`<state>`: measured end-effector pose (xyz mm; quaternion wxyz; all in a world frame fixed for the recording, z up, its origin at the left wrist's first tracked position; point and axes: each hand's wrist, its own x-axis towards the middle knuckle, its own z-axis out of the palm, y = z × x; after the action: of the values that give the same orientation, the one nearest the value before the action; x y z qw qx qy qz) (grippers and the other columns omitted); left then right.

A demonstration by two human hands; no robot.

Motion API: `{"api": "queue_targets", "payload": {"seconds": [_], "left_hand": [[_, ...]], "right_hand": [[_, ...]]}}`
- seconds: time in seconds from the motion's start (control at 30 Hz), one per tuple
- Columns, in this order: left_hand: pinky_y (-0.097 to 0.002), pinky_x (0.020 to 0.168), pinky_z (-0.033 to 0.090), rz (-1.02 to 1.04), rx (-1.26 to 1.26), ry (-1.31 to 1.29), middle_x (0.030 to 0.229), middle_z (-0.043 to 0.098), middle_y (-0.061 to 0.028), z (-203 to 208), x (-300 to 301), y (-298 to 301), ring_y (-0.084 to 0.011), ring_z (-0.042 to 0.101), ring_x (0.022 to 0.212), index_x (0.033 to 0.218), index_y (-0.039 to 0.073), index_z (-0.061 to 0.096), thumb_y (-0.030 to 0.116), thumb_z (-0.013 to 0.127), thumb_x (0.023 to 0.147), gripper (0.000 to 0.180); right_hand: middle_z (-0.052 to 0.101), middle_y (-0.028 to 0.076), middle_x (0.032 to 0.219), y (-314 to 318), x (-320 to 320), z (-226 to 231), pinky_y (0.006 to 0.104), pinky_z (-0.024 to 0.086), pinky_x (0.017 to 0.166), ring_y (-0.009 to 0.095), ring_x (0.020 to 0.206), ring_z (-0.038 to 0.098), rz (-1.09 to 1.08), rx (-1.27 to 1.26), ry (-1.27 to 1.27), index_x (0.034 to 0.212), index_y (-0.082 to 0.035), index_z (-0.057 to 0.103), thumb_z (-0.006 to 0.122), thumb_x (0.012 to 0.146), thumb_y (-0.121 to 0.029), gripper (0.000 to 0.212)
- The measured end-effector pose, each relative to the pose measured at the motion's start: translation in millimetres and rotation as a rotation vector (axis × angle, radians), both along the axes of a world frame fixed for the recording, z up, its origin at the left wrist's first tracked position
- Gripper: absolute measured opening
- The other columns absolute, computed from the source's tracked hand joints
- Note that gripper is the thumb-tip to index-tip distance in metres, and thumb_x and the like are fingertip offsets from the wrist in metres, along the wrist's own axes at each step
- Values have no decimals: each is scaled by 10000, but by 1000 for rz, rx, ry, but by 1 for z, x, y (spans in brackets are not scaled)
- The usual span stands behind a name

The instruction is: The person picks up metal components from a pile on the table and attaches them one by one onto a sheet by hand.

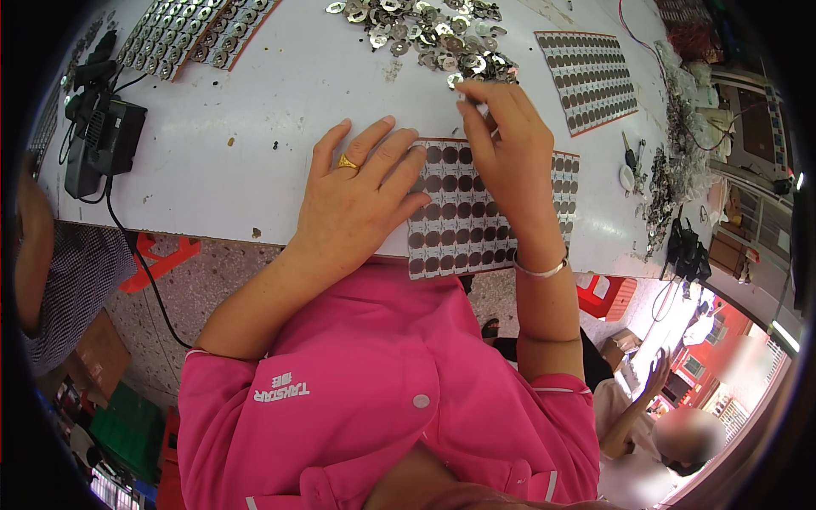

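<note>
A panel of small circuit boards (442, 229) with rows of dark round pads lies at the table's front edge, partly under my right forearm. My left hand (361, 191), with a gold ring, rests flat with its fingers spread, its thumb and fingertips at the panel's left edge. Beyond the panel, my right hand (514, 140) has thumb and index finger bent close together in a pinch. Whatever is between these fingertips is too small to make out. Just by the index fingertip lies a shiny metal piece (456, 81), at the near edge of a pile of flat round metal pieces (442, 38).
Another board panel (586, 81) lies at the far right, and panels fitted with metal pieces (174, 34) at the far left. A black power adapter (115, 136) with cables stands at the left. Clear plastic bags (680, 119) line the right side. Other people are at both sides.
</note>
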<state>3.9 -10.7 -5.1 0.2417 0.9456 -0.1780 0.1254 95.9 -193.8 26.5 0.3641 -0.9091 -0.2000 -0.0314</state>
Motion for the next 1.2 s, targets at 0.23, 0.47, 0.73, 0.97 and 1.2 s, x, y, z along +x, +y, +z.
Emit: {"api": "queue_targets", "payload": {"seconds": [0.23,0.47,0.73,0.97,1.2], "left_hand": [[-517,1144,328,13,6,24,1337,621,-30,0,-10,-2,-235,530,1321,1187,110,679,352,793,819,455],[-511,1145,323,-3,-33,17,1323,623,-30,0,-9,-3,-239,542,1307,1177,110,675,353,793,825,444],[-499,1138,325,11,-57,15,1303,628,-28,-1,-10,-1,-243,545,1300,1181,105,671,340,801,815,455],[-448,1068,371,19,-211,20,1246,657,-36,7,-8,4,-244,587,1210,1164,88,674,268,809,820,412],[-380,820,439,9,-523,37,1021,729,-31,2,4,9,-245,636,922,1055,96,677,193,767,877,222]], "right_hand": [[706,80,956,9,19,-14,365,534,772,266,861,638,216,-135,-245,1082,-90,730,697,903,-59,185],[668,113,962,27,23,-11,430,533,798,322,935,626,82,-104,-146,1053,-60,717,688,911,-113,155],[652,93,962,35,35,-21,435,540,795,325,967,614,195,-112,-190,989,-78,702,702,900,-146,111],[689,67,914,4,-1,1,342,530,710,273,837,665,199,169,15,1005,-70,700,706,889,-24,125],[694,49,902,-8,-32,7,249,534,729,129,851,674,285,341,245,1041,-39,717,727,874,48,188]]}}
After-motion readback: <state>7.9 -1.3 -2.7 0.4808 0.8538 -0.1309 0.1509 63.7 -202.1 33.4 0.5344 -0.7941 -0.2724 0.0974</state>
